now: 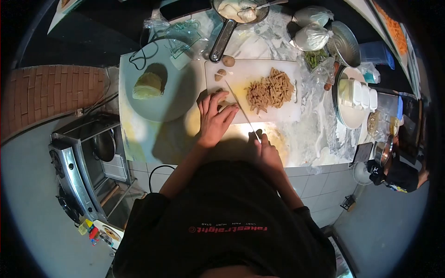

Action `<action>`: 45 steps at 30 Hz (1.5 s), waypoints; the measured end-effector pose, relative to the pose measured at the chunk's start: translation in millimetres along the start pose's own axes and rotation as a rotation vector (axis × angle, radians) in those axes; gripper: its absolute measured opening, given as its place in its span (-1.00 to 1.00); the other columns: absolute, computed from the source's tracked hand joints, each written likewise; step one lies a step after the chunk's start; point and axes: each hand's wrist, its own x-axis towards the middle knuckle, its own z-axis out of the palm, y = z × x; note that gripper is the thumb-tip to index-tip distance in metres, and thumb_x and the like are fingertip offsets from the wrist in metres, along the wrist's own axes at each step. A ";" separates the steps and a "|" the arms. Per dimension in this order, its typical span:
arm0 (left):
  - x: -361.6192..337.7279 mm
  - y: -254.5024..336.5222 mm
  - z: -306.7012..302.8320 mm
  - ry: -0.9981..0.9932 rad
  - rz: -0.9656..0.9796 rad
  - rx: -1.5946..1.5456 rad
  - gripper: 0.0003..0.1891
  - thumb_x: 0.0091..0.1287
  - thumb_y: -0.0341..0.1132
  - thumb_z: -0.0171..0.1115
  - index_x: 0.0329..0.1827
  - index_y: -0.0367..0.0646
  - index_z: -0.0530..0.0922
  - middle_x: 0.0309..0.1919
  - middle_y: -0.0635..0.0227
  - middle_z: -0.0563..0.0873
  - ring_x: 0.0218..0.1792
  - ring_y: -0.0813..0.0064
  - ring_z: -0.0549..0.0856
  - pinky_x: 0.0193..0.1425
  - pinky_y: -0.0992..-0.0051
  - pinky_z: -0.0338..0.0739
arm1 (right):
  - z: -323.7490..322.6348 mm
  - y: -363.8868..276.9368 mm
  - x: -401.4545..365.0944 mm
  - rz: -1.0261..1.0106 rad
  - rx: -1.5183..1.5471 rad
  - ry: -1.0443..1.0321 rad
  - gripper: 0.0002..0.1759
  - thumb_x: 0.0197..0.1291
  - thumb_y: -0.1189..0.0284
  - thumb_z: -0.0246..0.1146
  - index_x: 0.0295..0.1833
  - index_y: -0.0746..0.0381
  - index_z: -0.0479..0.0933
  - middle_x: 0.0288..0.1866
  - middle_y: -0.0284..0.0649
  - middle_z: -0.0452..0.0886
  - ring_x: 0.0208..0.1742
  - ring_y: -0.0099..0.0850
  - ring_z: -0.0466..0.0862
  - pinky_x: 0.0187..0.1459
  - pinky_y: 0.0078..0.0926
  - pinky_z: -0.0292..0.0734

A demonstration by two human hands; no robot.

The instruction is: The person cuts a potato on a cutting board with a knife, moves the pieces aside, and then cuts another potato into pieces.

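Observation:
My right hand (pixel 266 152) is wrapped round the handle of a knife (pixel 242 111), whose thin blade slants up and left over the white cutting board (pixel 232 119). Bent fingers of my left hand (pixel 215 118) press down at the board's left edge, beside the blade; what lies under them is mostly hidden. Just above are small cut brown pieces (pixel 219 75) and a rounded brown piece (pixel 228 61), whose kind I cannot make out. A heap of brown strips (pixel 271 90) covers the board's right side.
A large round plate (pixel 178 102) with a cabbage piece (pixel 148 86) stands left. Beyond the board is a pan (pixel 224 39) with a spoon. Plastic bags (pixel 313 37), a metal bowl (pixel 345 44) and a tray (pixel 347 118) line the right. A stove (pixel 69 176) stands lower left; another person (pixel 401 173) is far right.

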 end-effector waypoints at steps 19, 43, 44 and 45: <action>-4.7 23.3 -8.1 0.085 0.136 0.125 -0.69 0.29 -0.25 0.45 0.04 -0.06 0.62 0.14 0.33 0.58 0.15 0.21 0.55 0.22 0.22 0.40 | -6.6 58.0 -33.8 0.117 1.491 -0.603 -0.49 0.56 -0.16 -0.05 -0.23 0.04 0.30 -0.63 -0.53 0.12 -0.75 -0.71 0.08 -0.75 -0.69 -0.02; 21.3 15.8 -17.1 0.054 -0.198 -0.405 -0.86 0.35 -0.38 0.42 -0.11 -0.17 0.66 -0.18 0.36 0.71 -0.16 0.45 0.68 -0.02 0.48 0.55 | -9.7 77.1 -33.0 -0.011 0.880 -0.188 -0.47 0.59 -0.08 -0.06 0.01 0.19 0.47 -0.67 -0.31 0.40 -0.75 -0.44 0.38 -0.73 -0.42 0.19; 13.0 11.2 -18.0 0.090 -0.048 -0.199 -0.83 0.31 -0.39 0.43 -0.09 -0.16 0.66 -0.16 0.32 0.68 -0.11 0.34 0.65 0.06 0.40 0.53 | 11.1 89.4 -22.4 -0.215 0.662 0.076 -0.46 0.60 -0.03 -0.06 0.08 0.26 0.47 -0.61 -0.11 0.50 -0.63 -0.19 0.52 -0.61 -0.26 0.33; 6.2 8.0 -17.0 0.127 0.102 0.007 -0.79 0.26 -0.40 0.44 -0.08 -0.15 0.65 -0.15 0.28 0.65 -0.06 0.23 0.62 0.13 0.32 0.51 | 21.8 95.5 -14.9 -0.411 0.429 0.337 -0.45 0.61 0.02 -0.06 0.15 0.34 0.47 -0.55 0.08 0.61 -0.51 0.05 0.66 -0.49 -0.10 0.47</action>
